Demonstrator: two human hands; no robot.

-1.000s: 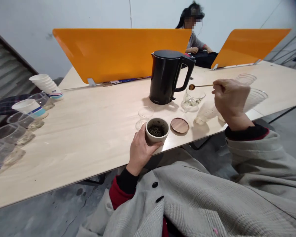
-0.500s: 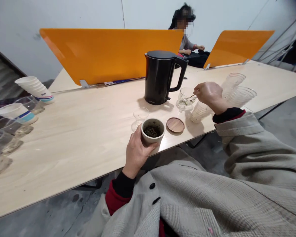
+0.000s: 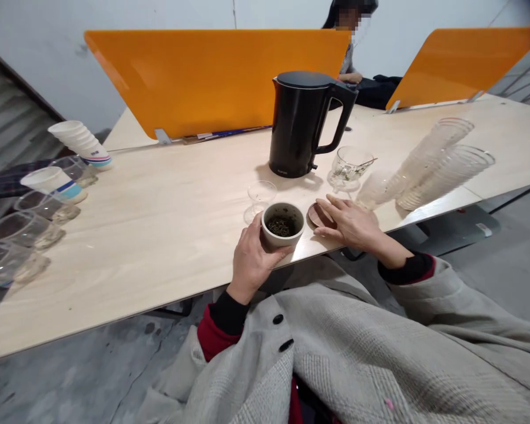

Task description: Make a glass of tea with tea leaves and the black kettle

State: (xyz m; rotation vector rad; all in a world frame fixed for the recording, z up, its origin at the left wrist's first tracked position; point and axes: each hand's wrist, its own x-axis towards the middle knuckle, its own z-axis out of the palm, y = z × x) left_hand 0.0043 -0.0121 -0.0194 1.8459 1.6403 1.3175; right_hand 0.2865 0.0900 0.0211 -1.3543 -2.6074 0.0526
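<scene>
My left hand (image 3: 255, 256) wraps round a pale ceramic jar (image 3: 282, 239) at the table's front edge. Dark dry tea leaves (image 3: 281, 225) lie inside it. Just to its right is a round wooden lid (image 3: 317, 217), partly covered by my right hand (image 3: 348, 224), whose fingers are stretched out and spread over it. A clear glass (image 3: 352, 164) behind that hand contains some tea leaves, and a thin stick-like tool (image 3: 370, 161) leans on its rim. Behind the jar stands a clear plastic cup (image 3: 261, 197).
A black electric kettle (image 3: 294, 129) stands behind the jar. Stacked clear plastic cups (image 3: 446, 168) lean at right. Paper cups (image 3: 77, 141) and several clear cups (image 3: 20, 229) line the left side. Orange dividers (image 3: 221, 82) cross the table; a person (image 3: 351, 76) sits beyond.
My right hand has left the thin tool in the glass and come down and left to the wooden lid, its fingers spreading. My left hand still holds the jar. The view has shifted slightly.
</scene>
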